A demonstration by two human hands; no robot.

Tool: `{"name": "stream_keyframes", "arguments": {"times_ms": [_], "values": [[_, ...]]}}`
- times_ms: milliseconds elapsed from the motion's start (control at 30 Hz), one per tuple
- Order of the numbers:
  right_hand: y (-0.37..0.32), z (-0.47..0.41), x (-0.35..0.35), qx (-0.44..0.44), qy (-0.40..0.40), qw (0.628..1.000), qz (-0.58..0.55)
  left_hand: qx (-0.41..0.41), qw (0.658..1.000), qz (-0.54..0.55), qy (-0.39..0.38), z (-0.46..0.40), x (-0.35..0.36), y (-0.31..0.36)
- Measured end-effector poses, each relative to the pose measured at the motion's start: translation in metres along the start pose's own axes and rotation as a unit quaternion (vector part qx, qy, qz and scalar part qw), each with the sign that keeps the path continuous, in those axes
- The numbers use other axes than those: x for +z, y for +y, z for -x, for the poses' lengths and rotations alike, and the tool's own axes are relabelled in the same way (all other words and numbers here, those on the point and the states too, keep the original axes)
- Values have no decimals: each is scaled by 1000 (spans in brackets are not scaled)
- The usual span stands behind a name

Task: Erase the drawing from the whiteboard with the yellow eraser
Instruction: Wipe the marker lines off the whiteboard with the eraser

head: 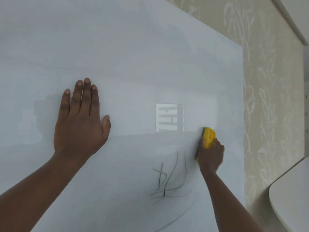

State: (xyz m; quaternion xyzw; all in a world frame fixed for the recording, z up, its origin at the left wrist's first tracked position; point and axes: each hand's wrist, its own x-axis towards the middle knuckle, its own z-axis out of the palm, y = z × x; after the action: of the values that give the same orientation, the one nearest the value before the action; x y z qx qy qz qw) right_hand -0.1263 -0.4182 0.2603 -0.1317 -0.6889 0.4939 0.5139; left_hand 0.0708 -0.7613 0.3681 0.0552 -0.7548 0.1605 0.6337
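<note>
Biggest risk I'd say is missing the faint gray drawing point(168, 180) at lower center, since the right hand point(211, 154) gripping the yellow eraser point(209, 137) sits just up-right of it on the whiteboard point(133, 47), while the left hand point(80, 126) lies flat and open, possibly smearing.

So the whiteboard point(127, 47) is glossy and pale, filling most of my view, its right edge against patterned beige wallpaper point(270, 97). My left hand point(80, 121) lies flat on it, fingers spread. My right hand point(211, 154) presses the yellow eraser point(209, 136) against it near the right edge. Thin dark scribbled lines point(168, 180) sit just left of and below the eraser.
</note>
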Motion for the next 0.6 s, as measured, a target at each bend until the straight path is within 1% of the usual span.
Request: {"name": "stream_keyframes", "arguments": {"times_ms": [67,100,133,200,267,333,467,533,600], "values": [[37,5,-2,95,-8,995,12,-3,1000,2,-1,3,1,3],[50,10,-3,126,-8,992,8,-4,1000,3,-1,4,1,4],[58,15,-3,144,-5,990,-1,-5,1000,2,0,4,2,5],[55,21,-1,144,12,989,-27,-5,1000,1,4,5,4,6],[35,27,1,102,31,992,-62,-5,1000,1,6,5,5,6],[4,40,2,36,37,993,-104,-3,1000,1,11,3,6,6],[-39,101,1,-112,1,982,-154,1,1000,5,14,5,8,7],[-44,140,0,-184,-28,971,-149,5,1000,9,11,7,8,7],[-37,179,-2,-279,-41,950,-138,10,1000,15,10,7,10,6]]}}
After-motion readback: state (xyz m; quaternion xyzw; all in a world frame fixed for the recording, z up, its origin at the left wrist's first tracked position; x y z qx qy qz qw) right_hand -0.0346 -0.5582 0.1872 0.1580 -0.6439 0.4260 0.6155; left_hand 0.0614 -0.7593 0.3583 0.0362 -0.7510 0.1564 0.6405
